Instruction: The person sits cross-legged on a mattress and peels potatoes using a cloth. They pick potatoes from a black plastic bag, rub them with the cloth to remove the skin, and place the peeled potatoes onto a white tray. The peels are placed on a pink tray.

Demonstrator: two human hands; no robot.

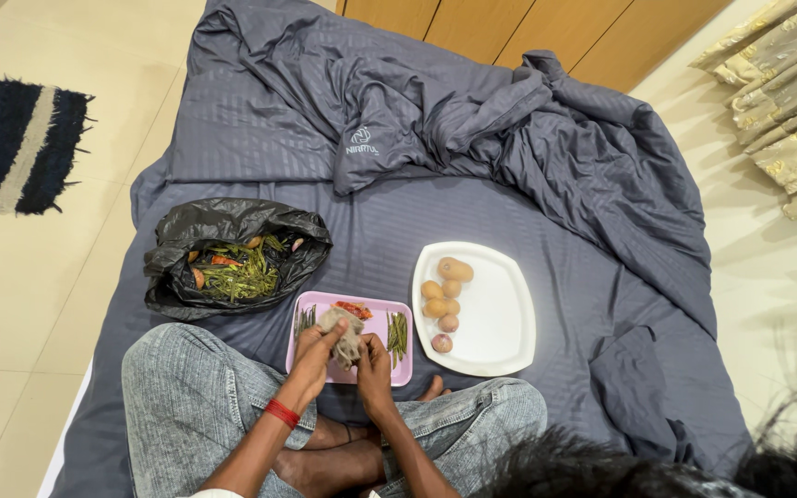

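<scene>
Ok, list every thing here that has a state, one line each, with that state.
Black bag: open, holding green scraps.
Pink tray: flat on the sheet, with green beans at both sides and a red piece at the far edge.
White plate: flat, holding small round vegetables along its left side.
Grey lump: held over the tray.
Left hand: gripping the lump.
Right hand: touching the lump.
Blanket: crumpled.

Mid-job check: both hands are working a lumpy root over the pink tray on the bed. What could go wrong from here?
1. The ginger-like root, held by the left hand and right hand above the pink tray, may shed bits onto the grey bedsheet.
2. The white plate of potatoes sits on soft bedding and might tip.
3. The black waste bag lies open; scraps could spill.
</scene>
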